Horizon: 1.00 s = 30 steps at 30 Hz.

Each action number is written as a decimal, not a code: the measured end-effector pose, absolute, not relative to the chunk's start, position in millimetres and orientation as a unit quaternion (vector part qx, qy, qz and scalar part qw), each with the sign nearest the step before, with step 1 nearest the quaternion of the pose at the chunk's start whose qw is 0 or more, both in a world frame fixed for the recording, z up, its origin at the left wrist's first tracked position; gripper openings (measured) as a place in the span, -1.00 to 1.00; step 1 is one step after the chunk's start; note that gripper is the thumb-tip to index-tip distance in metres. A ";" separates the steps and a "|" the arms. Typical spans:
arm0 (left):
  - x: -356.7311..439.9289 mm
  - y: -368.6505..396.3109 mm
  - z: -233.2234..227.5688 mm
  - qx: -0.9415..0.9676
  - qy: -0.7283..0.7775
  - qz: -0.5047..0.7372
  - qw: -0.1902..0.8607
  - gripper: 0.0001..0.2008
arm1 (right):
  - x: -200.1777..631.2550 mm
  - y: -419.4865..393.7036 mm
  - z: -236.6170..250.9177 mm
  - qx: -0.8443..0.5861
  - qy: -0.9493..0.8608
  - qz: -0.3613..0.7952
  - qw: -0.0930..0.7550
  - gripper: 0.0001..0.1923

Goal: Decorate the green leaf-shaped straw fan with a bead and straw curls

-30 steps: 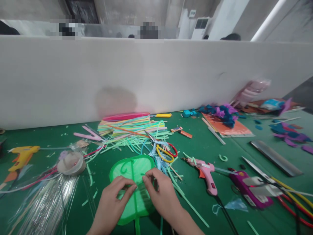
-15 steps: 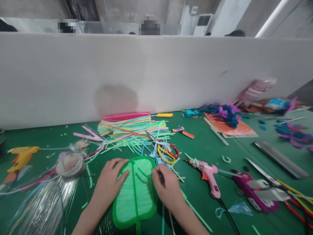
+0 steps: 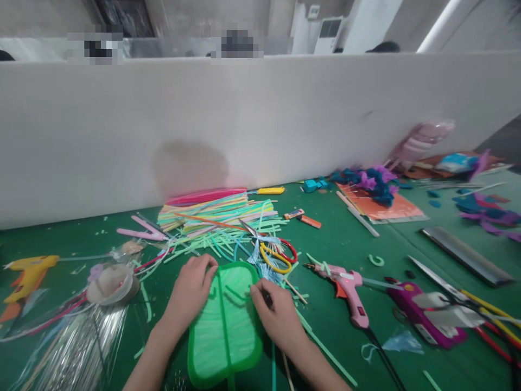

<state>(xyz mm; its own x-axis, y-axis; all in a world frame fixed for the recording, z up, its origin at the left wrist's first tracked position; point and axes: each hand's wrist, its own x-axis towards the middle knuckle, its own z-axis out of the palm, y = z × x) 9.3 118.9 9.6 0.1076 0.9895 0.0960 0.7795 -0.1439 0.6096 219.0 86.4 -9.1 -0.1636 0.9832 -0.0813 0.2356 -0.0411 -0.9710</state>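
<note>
A green leaf-shaped piece (image 3: pixel 225 331) made of thin strips lies flat on the green table (image 3: pixel 345 244) in front of me. My left hand (image 3: pixel 189 289) rests on its upper left edge with the fingers curled over the rim. On the upper right edge my right hand (image 3: pixel 274 314) pinches the rim between thumb and fingers. A short curled green strip lies on the leaf between both hands.
A pile of coloured strips (image 3: pixel 215 214) and scissors (image 3: pixel 277 252) lie just beyond the leaf. A pink glue gun (image 3: pixel 345 288) and a purple tool (image 3: pixel 423 312) are to the right, a yellow glue gun (image 3: pixel 28 271) and tape roll (image 3: pixel 112 282) to the left. A white partition (image 3: pixel 244 119) backs the table.
Both hands slid from the middle of the leaf up to its top edges, and the leaf shifted slightly toward me. The view tilted a little.
</note>
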 end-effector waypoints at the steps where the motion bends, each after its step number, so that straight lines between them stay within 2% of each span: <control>1: 10.6 116.2 15.7 0.704 0.617 0.264 0.233 -0.81 | 218.0 86.3 -7.1 -0.505 -0.522 0.573 0.380 -0.65; 3: 15.7 109.5 28.6 0.677 0.601 0.300 0.300 -0.77 | 216.7 86.1 -3.7 -0.431 -0.378 0.734 0.365 -0.65; 4: 19.4 106.0 34.5 0.630 0.584 0.347 0.377 -0.73 | 216.5 86.0 -2.4 -0.382 -0.308 0.798 0.350 -0.66; 6: 27.9 100.2 43.2 0.544 0.556 0.390 0.492 -0.65 | 217.1 85.9 -1.4 -0.283 -0.199 0.887 0.304 -0.69; 8: 35.8 96.9 46.3 0.488 0.540 0.407 0.552 -0.69 | 218.0 85.8 -2.5 -0.198 -0.119 0.940 0.251 -0.70; 12: 43.8 95.6 41.7 0.458 0.524 0.415 0.586 -0.76 | 218.5 85.8 -7.9 -0.104 -0.031 0.976 0.190 -0.70; 21: 50.6 92.4 40.7 0.416 0.504 0.429 0.623 -0.75 | 218.3 84.9 -2.6 -0.111 -0.045 0.975 0.188 -0.69; 23: 52.7 91.7 40.8 0.412 0.506 0.445 0.614 -0.75 | 215.3 83.3 -0.8 -0.167 -0.090 0.951 0.244 -0.68; 25: 52.9 91.5 41.2 0.413 0.510 0.449 0.606 -0.74 | 212.8 82.4 -0.8 -0.263 -0.165 0.881 0.356 -0.69; 28: 50.4 92.3 42.7 0.406 0.525 0.444 0.602 -0.71 | 213.8 82.7 -2.5 -0.382 -0.287 0.703 0.527 -0.74; 30: 48.4 93.3 43.8 0.393 0.537 0.448 0.597 -0.67 | 217.2 82.6 -3.9 -0.426 -0.368 0.587 0.582 -0.82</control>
<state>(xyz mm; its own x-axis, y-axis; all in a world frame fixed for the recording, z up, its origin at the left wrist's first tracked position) 48.4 93.3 43.8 0.0214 0.9572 -0.2887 -0.1125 0.2892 0.9506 217.2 82.6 -3.9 0.0412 0.9966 -0.0715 -0.3706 -0.0513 -0.9274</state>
